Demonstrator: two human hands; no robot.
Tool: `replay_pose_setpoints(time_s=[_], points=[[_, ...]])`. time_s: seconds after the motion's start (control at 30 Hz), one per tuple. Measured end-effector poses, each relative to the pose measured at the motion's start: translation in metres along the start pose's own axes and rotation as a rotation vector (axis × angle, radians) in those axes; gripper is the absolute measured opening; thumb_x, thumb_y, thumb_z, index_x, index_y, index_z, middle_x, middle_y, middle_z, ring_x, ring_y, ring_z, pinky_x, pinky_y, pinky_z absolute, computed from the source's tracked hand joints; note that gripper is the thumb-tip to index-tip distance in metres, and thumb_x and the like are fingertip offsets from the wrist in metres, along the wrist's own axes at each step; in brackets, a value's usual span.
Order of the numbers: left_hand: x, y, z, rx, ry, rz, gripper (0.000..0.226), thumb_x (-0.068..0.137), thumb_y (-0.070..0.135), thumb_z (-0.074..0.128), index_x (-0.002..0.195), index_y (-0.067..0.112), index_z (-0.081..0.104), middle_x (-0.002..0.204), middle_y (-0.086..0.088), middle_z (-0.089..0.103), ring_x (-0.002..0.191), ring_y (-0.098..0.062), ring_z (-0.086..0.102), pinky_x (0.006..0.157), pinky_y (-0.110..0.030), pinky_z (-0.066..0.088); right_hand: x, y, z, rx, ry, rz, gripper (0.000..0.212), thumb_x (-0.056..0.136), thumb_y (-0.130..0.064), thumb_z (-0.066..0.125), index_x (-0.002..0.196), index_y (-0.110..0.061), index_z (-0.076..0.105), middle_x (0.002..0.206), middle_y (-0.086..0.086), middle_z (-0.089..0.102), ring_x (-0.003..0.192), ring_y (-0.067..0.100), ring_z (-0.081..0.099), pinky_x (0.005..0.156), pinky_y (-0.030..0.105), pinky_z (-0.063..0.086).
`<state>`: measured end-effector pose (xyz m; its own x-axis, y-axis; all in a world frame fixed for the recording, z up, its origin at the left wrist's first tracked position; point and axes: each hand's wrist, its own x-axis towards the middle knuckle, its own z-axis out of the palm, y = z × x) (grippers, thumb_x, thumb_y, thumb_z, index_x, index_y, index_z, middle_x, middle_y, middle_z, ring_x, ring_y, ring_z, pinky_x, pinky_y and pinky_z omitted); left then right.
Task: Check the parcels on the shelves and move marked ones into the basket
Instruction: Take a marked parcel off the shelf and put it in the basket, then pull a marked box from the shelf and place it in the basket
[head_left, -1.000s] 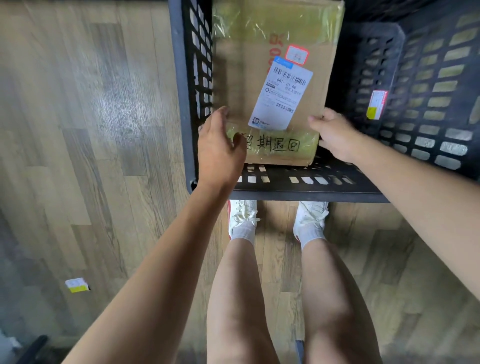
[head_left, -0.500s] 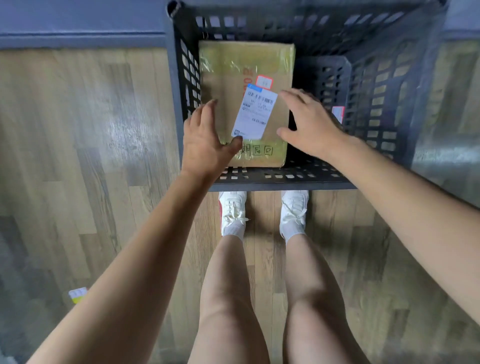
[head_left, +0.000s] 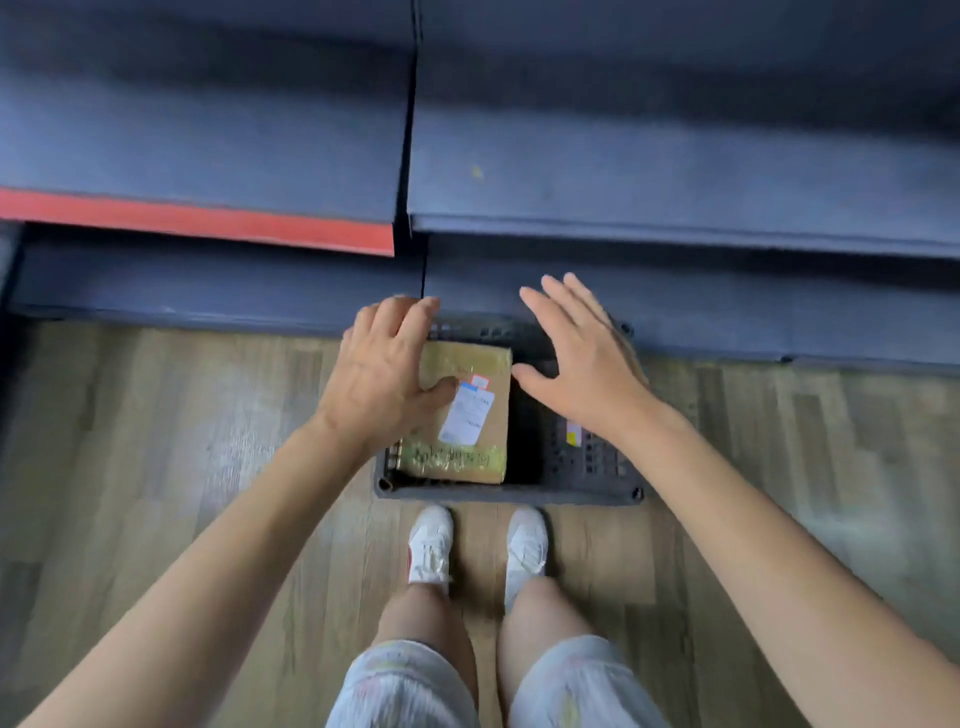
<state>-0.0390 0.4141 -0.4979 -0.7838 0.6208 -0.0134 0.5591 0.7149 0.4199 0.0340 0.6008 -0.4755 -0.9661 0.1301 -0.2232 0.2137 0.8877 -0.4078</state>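
A brown cardboard parcel (head_left: 467, 441) with a white shipping label, a small red-edged sticker and handwriting on its taped near edge lies flat in the left half of the dark plastic basket (head_left: 592, 493) on the floor. My left hand (head_left: 382, 371) hovers above the parcel's left side, fingers apart, holding nothing. Over the basket's right half my right hand (head_left: 582, 369) is spread open and empty. Both hands are well above the parcel, apart from it.
Dark blue shelves (head_left: 675, 208) run across the top of the view, one with a red front edge (head_left: 197, 221). The basket stands against the lowest shelf on a wooden floor (head_left: 156, 467). My legs and white shoes (head_left: 431, 545) are just in front of the basket.
Both hands let go of the parcel and rose away from the basket. The view pulled up and back, so the basket looks smaller and the shelves came into view.
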Motion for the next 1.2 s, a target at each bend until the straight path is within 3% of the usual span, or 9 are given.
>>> replay_pose_setpoints(time_s=[0.1, 0.27, 0.4, 0.57, 0.7, 0.83, 0.97, 1.2], points=[[0.004, 0.019, -0.064, 0.069, 0.104, 0.071, 0.073, 0.064, 0.032, 0.068, 0.127, 0.001, 0.047, 0.117, -0.020, 0.055, 0.101, -0.043, 0.052, 0.084, -0.050, 0.044, -0.014, -0.031, -0.061, -0.039, 0.077, -0.053, 0.071, 0.087, -0.034, 0.056, 0.146, -0.021, 0.019, 0.157, -0.001, 0.011, 0.145, 0.014, 0.000, 0.115, 0.026, 0.005], [0.000, 0.046, -0.162, 0.143, 0.247, 0.114, 0.066, 0.062, 0.030, 0.060, 0.120, 0.000, 0.053, 0.110, -0.020, 0.060, 0.097, -0.043, 0.055, 0.078, -0.048, 0.047, -0.041, -0.083, -0.138, -0.095, 0.194, -0.138, 0.070, 0.087, -0.036, 0.055, 0.146, -0.022, 0.020, 0.156, -0.002, 0.015, 0.144, 0.014, 0.006, 0.114, 0.027, 0.012], [-0.011, 0.066, -0.229, 0.139, 0.379, 0.124, 0.063, 0.073, 0.022, 0.069, 0.128, 0.003, 0.047, 0.121, -0.017, 0.054, 0.110, -0.041, 0.047, 0.088, -0.048, 0.042, -0.054, -0.130, -0.195, -0.129, 0.283, -0.226, 0.068, 0.087, -0.034, 0.056, 0.145, -0.018, 0.024, 0.154, 0.001, 0.020, 0.143, 0.016, 0.013, 0.114, 0.026, 0.012], [-0.017, 0.078, -0.321, 0.202, 0.535, 0.176, 0.059, 0.072, 0.025, 0.064, 0.126, 0.004, 0.050, 0.115, -0.015, 0.057, 0.103, -0.039, 0.051, 0.083, -0.046, 0.044, -0.063, -0.188, -0.265, -0.153, 0.448, -0.347, 0.063, 0.087, -0.034, 0.058, 0.142, -0.018, 0.032, 0.146, -0.002, 0.037, 0.137, 0.014, 0.026, 0.108, 0.029, 0.028], [-0.013, 0.080, -0.393, 0.314, 0.655, 0.241, 0.056, 0.069, 0.024, 0.067, 0.120, 0.005, 0.053, 0.108, -0.013, 0.060, 0.092, -0.037, 0.056, 0.075, -0.044, 0.050, -0.061, -0.222, -0.314, -0.174, 0.630, -0.442, 0.059, 0.082, -0.030, 0.064, 0.135, -0.014, 0.044, 0.138, 0.005, 0.048, 0.132, 0.021, 0.037, 0.104, 0.038, 0.039], [-0.008, 0.093, -0.452, 0.397, 0.796, 0.277, 0.056, 0.068, 0.033, 0.055, 0.117, 0.005, 0.053, 0.103, -0.012, 0.062, 0.088, -0.036, 0.058, 0.073, -0.044, 0.053, -0.064, -0.240, -0.360, -0.205, 0.792, -0.486, 0.057, 0.081, -0.031, 0.064, 0.133, -0.015, 0.048, 0.138, 0.005, 0.049, 0.131, 0.023, 0.040, 0.101, 0.028, 0.032], [0.001, 0.116, -0.496, 0.415, 0.887, 0.279, 0.059, 0.067, 0.029, 0.060, 0.121, 0.006, 0.053, 0.110, -0.012, 0.061, 0.096, -0.037, 0.057, 0.081, -0.044, 0.049, -0.068, -0.246, -0.407, -0.237, 0.876, -0.518, 0.057, 0.084, -0.029, 0.061, 0.137, -0.021, 0.042, 0.143, -0.001, 0.042, 0.135, 0.016, 0.032, 0.098, 0.020, 0.023], [0.032, 0.143, -0.532, 0.418, 0.928, 0.265, 0.058, 0.075, 0.032, 0.056, 0.128, 0.010, 0.047, 0.116, -0.008, 0.057, 0.107, -0.032, 0.050, 0.089, -0.043, 0.043, -0.051, -0.247, -0.478, -0.177, 0.946, -0.536, 0.055, 0.088, -0.029, 0.056, 0.139, -0.021, 0.037, 0.148, -0.003, 0.034, 0.138, 0.012, 0.024, 0.107, 0.029, 0.028]])
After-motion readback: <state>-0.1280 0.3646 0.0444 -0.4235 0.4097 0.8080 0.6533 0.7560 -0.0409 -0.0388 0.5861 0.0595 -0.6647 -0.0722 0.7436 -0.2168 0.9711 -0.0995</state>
